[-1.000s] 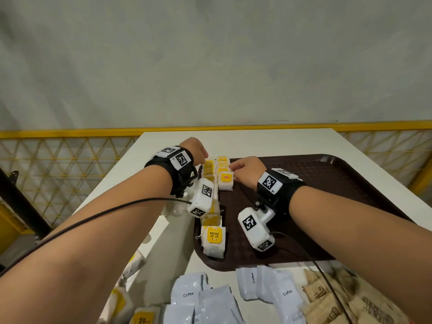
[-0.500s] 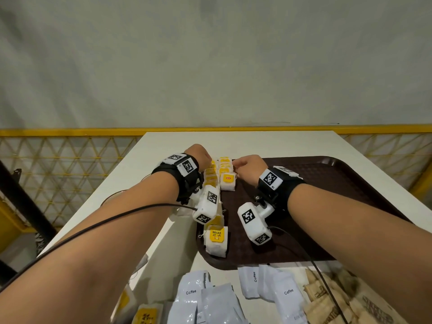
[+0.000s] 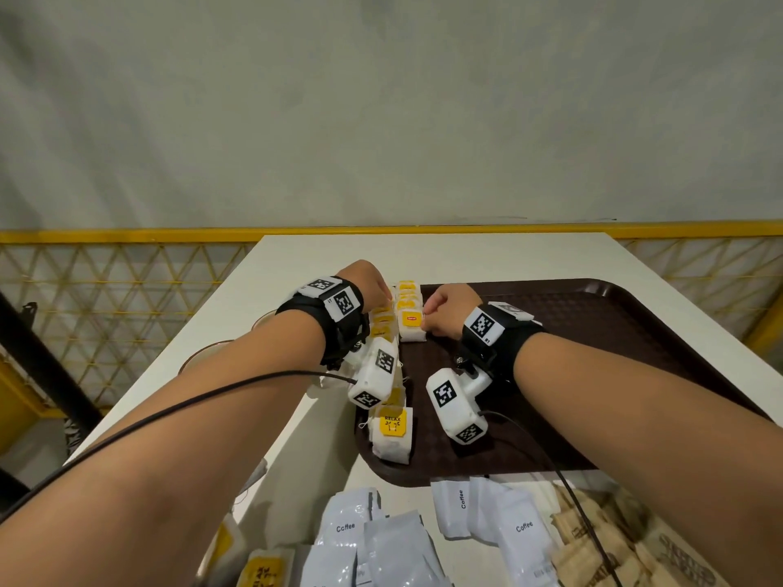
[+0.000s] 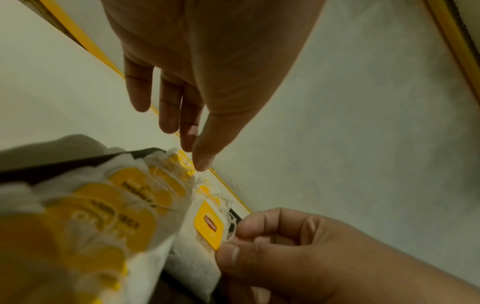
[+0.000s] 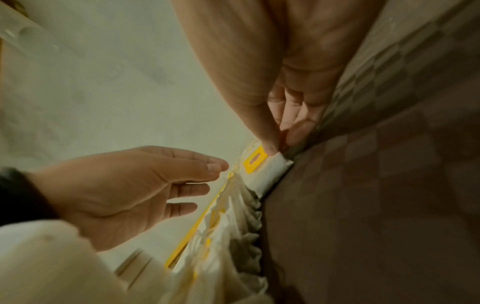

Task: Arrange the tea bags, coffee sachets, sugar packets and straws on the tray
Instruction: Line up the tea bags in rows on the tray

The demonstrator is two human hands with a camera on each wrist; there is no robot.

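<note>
- While a row of tea bags already runs along the left edge of the brown tray, most of the task looks undone: only tea bags are on the tray, as far as the head view shows.
- A second, shorter column sits just beside that row toward the far end; its nearest piece is a tea bag with a yellow tag, lying flat on the tray floor.
- Right hand is curled, thumb and fingers pinching the near right corner of that tagged tea bag, as the right wrist view shows; I judge it is being squared up against its neighbours.
- Left hand is released, fingers straight and loosely spread, its fingertips at the far end of the row; whether they touch a bag I cannot tell.
- Another tea bag marked "RELAX" lies at the near left end of the tray.
- Left to do, by my reckoning: the white coffee sachets and the brown sugar packets lie on the bench in front of the tray, and a few more tea bags sit at the near left.
- Straws are not clearly visible in any view.
- Much of the tray's floor to the right holds nothing.
</note>
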